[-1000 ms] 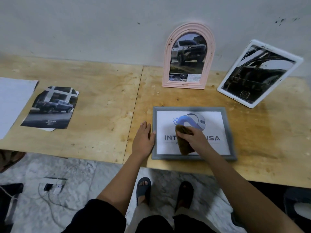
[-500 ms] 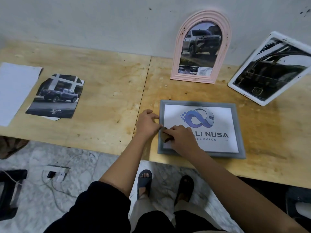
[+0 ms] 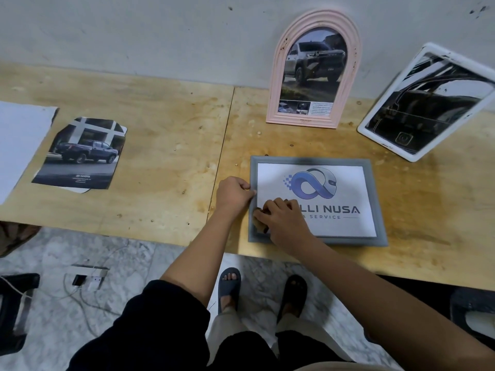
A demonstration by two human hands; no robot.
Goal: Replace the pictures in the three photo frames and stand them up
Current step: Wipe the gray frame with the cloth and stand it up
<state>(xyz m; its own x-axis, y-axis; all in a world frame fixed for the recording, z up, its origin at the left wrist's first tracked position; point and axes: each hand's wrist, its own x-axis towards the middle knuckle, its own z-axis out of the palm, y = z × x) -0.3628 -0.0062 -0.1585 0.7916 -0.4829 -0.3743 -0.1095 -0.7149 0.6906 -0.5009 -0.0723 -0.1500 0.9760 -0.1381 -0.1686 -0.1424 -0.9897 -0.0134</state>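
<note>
Wooden table (image 3: 160,135): grey frame (image 3: 310,159), loose print (image 3: 80,153)

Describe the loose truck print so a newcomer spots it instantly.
Start at the wooden table, left of its seam. The truck print lies flat beside a white sheet; unlike the truck picture in the pink arched frame, it is unframed with clipped corners.
</note>
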